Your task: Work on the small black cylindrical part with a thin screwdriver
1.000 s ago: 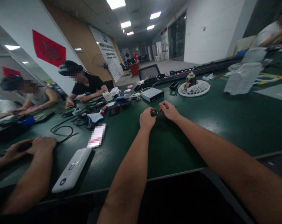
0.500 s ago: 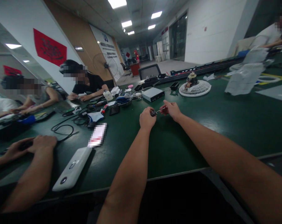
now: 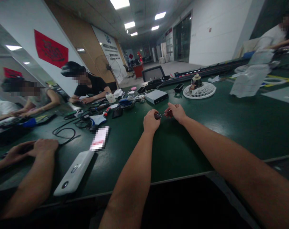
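Currently gripping a small dark part (image 3: 157, 116) in the curled left hand (image 3: 150, 122) — and pinching a thin metal rod (image 3: 165, 112) in the right hand (image 3: 176, 112), pointed towards that part. Holding both over the green table (image 3: 125, 140), near a grey box (image 3: 156, 96).

Red poster (image 3: 51, 49), upper left of the frame: large dark characters, too blurred to read
Small red poster (image 3: 12, 72), left edge: marks illegible
White wall panel (image 3: 111, 52), upper centre-left: blue logo over rows of dark lettering, unreadable
White elongated device (image 3: 74, 173), lower left on the tabletop (image 3: 120, 136): dark mark, unclear
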Demonstrator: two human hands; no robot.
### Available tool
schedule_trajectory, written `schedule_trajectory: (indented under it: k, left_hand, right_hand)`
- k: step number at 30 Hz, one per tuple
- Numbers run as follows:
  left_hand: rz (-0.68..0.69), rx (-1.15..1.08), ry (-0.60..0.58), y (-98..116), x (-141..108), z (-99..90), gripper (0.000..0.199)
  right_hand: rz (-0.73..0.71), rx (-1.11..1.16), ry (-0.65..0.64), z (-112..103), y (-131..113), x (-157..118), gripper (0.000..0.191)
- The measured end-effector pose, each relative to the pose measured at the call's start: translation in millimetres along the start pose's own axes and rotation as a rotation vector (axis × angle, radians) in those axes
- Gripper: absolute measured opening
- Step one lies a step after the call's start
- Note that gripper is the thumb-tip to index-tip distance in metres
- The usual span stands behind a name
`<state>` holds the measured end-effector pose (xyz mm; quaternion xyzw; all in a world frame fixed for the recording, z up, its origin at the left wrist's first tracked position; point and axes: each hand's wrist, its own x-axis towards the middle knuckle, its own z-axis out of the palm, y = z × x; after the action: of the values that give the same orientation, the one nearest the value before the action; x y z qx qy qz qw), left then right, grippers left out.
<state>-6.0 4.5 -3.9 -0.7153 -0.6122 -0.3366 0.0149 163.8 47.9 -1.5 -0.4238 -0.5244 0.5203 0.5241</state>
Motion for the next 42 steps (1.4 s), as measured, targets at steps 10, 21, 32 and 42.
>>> schedule_trajectory:
  k: [10,21,32,42]
  left_hand:
    - [0.025,-0.024,0.027,-1.4,0.2,1.2,0.025]
    - [0.034,-0.046,0.02,-2.3,1.0,1.7,0.026]
    - [0.033,-0.054,0.021,0.2,0.5,0.2,0.027]
    - [0.036,-0.031,0.021,-1.5,0.4,2.5,0.024]
  right_hand:
    - [0.001,0.017,-0.014,-1.6,-3.0,-2.1,0.048]
    - [-0.018,0.014,-0.034,-0.3,-7.4,-5.7,0.048]
    - [-0.057,0.016,-0.09,-1.6,-1.8,-3.1,0.045]
    - [-0.049,0.048,-0.125,-0.3,-4.0,-4.7,0.046]
